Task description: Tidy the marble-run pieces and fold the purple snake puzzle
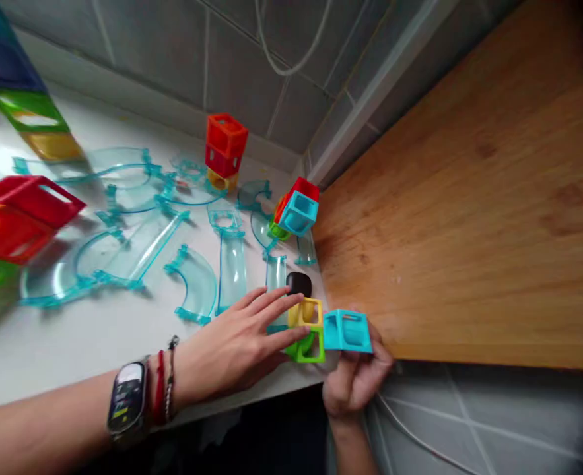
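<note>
A light blue hollow cube block is gripped from below by my right hand, its fingers closed at the block's lower and right sides. Directly left of it stand a yellow cube block and a green cube block, close against each other. My left hand reaches over from the left with fingers stretched out; the fingertips lie at the yellow and green blocks. Its thumb is mostly hidden. Just beyond the fingertips lies a black rounded object.
Clear blue track pieces spread over the white table. Farther back stand a red and yellow stack and a cluster topped by a blue cube. Taller stacks rise at left. A wooden panel borders the right.
</note>
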The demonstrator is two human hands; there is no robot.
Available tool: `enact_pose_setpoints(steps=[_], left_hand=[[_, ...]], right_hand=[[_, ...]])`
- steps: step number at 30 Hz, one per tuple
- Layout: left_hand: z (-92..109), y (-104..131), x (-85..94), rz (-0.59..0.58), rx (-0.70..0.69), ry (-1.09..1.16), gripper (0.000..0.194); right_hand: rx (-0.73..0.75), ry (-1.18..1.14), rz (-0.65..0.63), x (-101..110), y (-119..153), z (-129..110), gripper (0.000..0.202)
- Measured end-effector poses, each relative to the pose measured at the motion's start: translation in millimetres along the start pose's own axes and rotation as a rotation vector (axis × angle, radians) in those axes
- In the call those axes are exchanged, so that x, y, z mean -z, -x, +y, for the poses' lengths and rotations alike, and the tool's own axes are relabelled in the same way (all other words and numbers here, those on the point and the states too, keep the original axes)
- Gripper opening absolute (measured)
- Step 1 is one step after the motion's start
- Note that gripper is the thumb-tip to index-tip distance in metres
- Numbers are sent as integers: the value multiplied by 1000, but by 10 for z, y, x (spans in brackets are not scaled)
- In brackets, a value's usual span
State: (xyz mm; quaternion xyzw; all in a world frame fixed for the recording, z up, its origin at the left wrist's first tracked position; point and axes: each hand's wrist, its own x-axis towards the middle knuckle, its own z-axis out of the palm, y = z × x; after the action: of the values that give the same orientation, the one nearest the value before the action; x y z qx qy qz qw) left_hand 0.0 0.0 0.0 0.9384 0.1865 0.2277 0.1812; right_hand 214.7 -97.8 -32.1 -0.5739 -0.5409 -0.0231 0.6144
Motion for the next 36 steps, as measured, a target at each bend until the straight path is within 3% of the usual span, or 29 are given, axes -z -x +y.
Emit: enact_pose_setpoints(steps=[4, 8, 16, 20, 23, 26, 30, 32, 36], left_hand=[[5, -11, 10, -6, -6, 22, 48], [19, -1, 27, 13, -21, 78, 44], [21, 4, 92, 225, -15, 432, 37], [5, 5, 99, 318, 17, 490, 41], [-4, 16, 116, 375, 14, 489, 46], [-1, 29, 141, 402, -61, 560, 70], [34, 44, 154, 375, -219, 703, 104], [55, 49, 152, 365, -232, 715, 100], [54, 44, 152, 327, -208, 704, 70]], right_hand=[[-48, 43, -23, -18, -10, -29, 17], [-75, 35, 39, -35, -1, -48, 18], [-169, -45, 1, -2, 14, -64, 18], [-357, -195, 100, 30, -60, -358, 18], [-603, -499, 175, 32, -87, -732, 16], [-880, -741, 128, -18, -20, -1030, 24], [-1102, -881, 34, -143, 147, -1132, 27], [-1153, -905, 10, -195, 206, -1110, 25], [-1235, -921, 26, -236, 238, -1074, 29]])
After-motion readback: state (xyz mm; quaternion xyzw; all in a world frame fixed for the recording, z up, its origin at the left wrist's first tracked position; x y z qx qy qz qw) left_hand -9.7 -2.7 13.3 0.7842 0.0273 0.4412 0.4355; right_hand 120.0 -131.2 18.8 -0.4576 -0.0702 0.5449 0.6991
